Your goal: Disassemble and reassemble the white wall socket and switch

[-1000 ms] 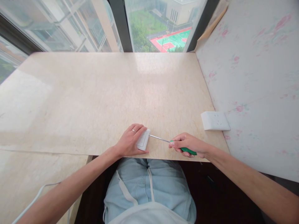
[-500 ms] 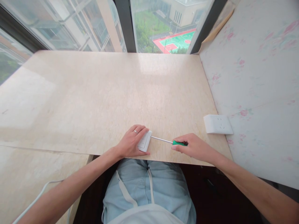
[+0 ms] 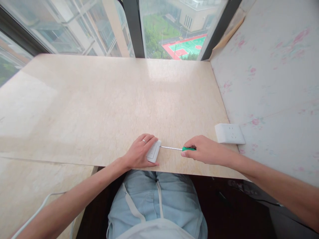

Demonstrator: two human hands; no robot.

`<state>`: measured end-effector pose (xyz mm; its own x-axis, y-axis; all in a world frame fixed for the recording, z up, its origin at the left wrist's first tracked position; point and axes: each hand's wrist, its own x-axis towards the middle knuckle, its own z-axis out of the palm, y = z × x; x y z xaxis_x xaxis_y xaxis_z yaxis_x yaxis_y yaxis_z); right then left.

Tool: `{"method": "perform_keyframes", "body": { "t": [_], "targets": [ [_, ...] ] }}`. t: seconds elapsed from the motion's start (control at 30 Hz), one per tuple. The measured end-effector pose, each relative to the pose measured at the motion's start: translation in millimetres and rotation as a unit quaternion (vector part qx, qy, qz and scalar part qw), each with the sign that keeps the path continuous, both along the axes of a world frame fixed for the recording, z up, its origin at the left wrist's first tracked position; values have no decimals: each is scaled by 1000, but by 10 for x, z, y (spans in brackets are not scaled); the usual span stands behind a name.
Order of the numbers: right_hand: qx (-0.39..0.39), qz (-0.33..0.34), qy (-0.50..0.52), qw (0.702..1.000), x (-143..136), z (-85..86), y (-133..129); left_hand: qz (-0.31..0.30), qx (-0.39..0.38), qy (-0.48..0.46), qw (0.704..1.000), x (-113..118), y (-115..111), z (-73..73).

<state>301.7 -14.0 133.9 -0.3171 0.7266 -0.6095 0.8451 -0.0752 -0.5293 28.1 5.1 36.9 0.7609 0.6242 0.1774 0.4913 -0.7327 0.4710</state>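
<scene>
A small white switch plate (image 3: 154,152) lies near the front edge of the pale tabletop. My left hand (image 3: 140,151) grips it from the left, fingers over its top corner and thumb at its lower edge; a ring is on one finger. My right hand (image 3: 205,150) is wrapped round the green handle of a screwdriver (image 3: 171,148). The metal shaft points left, and its tip meets the right edge of the plate. Whatever the tip touches there is too small to make out.
A white socket box (image 3: 229,133) sits at the right, against the flowered wall (image 3: 271,86). Windows stand behind the tabletop (image 3: 119,99). A white cable (image 3: 41,207) runs at the lower left, under my left forearm.
My right hand has turned on the screwdriver handle and shifted slightly left and up, with its forearm raised. The left hand and the plate have barely moved. The view has shifted slightly.
</scene>
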Motion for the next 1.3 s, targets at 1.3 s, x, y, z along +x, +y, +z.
{"method": "perform_keyframes", "body": {
  "t": [1.3],
  "targets": [
    [498,203,-115,836,68,-414,-531,3,4,-8,1000,-12,7,-24]
  ]
}}
